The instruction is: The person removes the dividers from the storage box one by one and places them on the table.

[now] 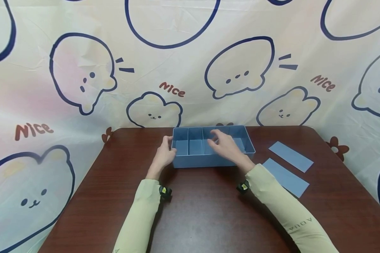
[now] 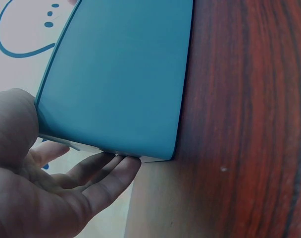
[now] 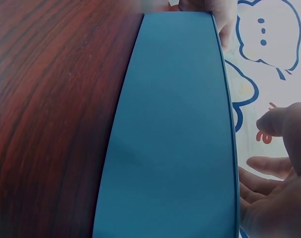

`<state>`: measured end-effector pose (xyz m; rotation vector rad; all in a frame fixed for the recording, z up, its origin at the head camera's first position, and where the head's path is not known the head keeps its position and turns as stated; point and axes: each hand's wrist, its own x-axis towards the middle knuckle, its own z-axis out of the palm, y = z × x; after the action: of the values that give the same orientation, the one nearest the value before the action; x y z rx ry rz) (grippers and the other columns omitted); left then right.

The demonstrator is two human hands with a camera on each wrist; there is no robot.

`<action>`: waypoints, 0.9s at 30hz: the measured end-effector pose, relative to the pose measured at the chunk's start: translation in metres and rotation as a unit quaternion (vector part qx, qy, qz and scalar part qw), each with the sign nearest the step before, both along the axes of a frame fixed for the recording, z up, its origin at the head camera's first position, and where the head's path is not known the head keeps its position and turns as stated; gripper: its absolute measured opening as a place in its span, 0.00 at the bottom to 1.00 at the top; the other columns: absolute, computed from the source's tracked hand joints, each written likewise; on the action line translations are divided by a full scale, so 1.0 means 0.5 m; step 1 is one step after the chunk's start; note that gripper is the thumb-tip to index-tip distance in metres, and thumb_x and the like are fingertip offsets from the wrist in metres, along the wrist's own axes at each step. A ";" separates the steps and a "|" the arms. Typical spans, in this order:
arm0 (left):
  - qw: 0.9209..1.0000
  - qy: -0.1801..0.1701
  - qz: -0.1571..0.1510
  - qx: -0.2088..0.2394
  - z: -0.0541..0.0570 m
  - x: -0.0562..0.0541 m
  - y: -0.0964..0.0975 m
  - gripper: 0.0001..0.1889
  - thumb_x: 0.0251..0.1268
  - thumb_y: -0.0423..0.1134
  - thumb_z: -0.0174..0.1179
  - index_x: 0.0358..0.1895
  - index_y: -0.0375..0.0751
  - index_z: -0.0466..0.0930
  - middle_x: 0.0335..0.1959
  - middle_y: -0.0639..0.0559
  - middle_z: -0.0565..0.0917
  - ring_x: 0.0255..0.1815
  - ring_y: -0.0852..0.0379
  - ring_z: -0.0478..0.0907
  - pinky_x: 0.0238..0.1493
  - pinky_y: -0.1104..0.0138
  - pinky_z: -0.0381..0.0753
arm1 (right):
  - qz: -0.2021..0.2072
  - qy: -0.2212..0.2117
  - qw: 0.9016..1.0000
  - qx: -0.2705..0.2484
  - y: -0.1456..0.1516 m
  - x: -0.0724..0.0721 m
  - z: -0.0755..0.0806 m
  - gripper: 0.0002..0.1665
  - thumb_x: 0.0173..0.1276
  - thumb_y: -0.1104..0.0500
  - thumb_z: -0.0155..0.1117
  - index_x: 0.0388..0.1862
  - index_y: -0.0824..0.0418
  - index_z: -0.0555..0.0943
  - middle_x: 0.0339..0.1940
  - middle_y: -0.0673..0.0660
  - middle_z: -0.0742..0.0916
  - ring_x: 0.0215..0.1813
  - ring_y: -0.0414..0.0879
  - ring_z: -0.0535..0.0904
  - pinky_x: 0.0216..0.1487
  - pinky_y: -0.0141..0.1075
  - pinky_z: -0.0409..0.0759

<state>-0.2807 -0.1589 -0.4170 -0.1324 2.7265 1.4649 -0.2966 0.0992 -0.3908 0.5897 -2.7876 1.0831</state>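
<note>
A blue open-topped box (image 1: 206, 161) with upright dividers (image 1: 188, 140) stands near the back of the table. At its left end is my left hand (image 1: 163, 154), gripping the end wall: the thumb reaches over the rim at the front corner, and the fingers lie against the outside of the wall in the left wrist view. My right hand (image 1: 225, 143) hovers over the middle and right compartments, thumb and fingers spread and slightly bent, nothing between them. It hides part of the dividers there. The right wrist view shows the box's long front wall (image 3: 170, 129) beside that hand.
Two flat blue rectangular panels lie on the right side of the brown table (image 1: 196, 211): a narrower panel (image 1: 291, 156) farther back, and a wider panel (image 1: 286, 177) partly covered by the right sleeve. A printed cloth (image 1: 190, 70) hangs behind the table and at its sides.
</note>
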 end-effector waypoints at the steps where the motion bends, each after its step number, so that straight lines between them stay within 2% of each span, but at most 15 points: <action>1: 1.000 0.000 0.000 0.000 0.000 0.000 0.000 0.30 0.70 0.34 0.47 0.74 0.50 0.51 0.74 0.40 0.63 0.66 0.41 0.68 0.69 0.41 0.66 | 0.000 -0.001 1.000 0.000 -0.003 -0.001 0.000 0.32 0.72 0.46 0.54 0.69 0.61 0.69 0.52 0.61 0.86 0.47 0.52 0.84 0.45 0.47 0.84; 13: 1.000 -0.001 0.000 0.004 0.001 0.002 0.000 0.30 0.71 0.35 0.46 0.74 0.49 0.51 0.75 0.40 0.62 0.70 0.40 0.66 0.69 0.40 0.64 | -0.014 -0.031 0.999 -0.001 -0.031 -0.010 -0.003 0.33 0.71 0.45 0.55 0.70 0.58 0.68 0.55 0.60 0.84 0.50 0.53 0.83 0.49 0.49 0.83; 27: 1.000 -0.003 -0.001 0.005 0.001 0.002 0.000 0.30 0.71 0.35 0.47 0.74 0.50 0.51 0.75 0.40 0.62 0.69 0.40 0.67 0.69 0.41 0.65 | -0.020 -0.039 0.999 -0.006 -0.052 -0.025 -0.010 0.34 0.71 0.47 0.56 0.72 0.59 0.66 0.57 0.63 0.84 0.52 0.55 0.83 0.52 0.50 0.82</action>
<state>-0.2795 -0.1587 -0.4163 -0.1330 2.7122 1.4758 -0.3093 0.0730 -0.3960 0.4976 -2.8430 1.1373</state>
